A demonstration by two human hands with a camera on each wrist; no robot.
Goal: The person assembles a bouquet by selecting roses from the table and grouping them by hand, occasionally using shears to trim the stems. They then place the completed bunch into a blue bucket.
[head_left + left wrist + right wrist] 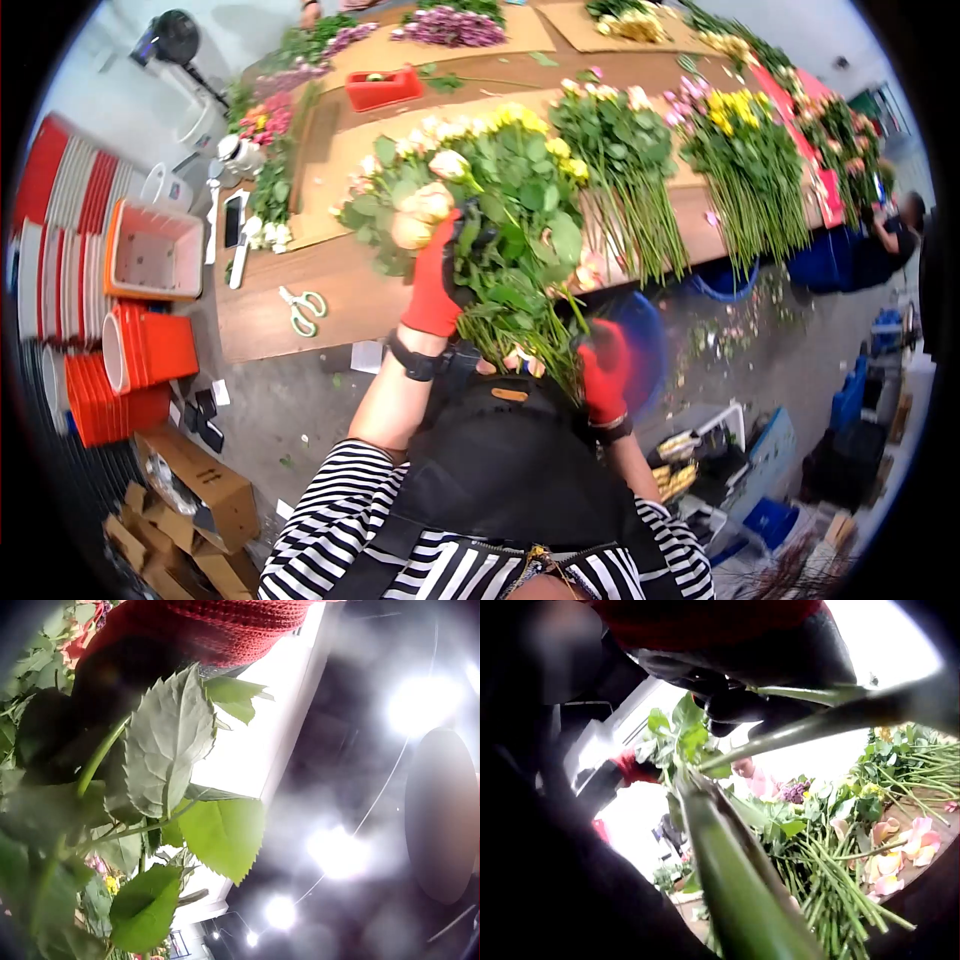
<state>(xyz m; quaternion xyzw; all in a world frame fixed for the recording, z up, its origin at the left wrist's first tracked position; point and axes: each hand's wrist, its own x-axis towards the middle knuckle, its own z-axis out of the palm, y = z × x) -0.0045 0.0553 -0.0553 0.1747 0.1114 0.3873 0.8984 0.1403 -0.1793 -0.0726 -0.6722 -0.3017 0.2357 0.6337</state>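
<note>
My left hand [440, 280], in a red glove with dark fingers, grips a rose with a pale peach bloom [428, 204] below its head. Serrated leaves [171, 746] crowd around this hand in the left wrist view. Lower down, at the stem end, is my right hand [605, 368], gloved alike and blurred. Its dark fingers [739, 706] curl at a green stem [780, 739] in the right wrist view. Behind both hands a pile of peach and yellow roses [520, 180] lies on the table, stems toward me.
Green-handled scissors [302, 310] and a phone [234, 220] lie on the table [260, 330] at left. Further bunches of yellow flowers [735, 112] lie at right. A blue bucket [640, 350] stands beside my right hand. Orange crates [150, 250] are stacked at left.
</note>
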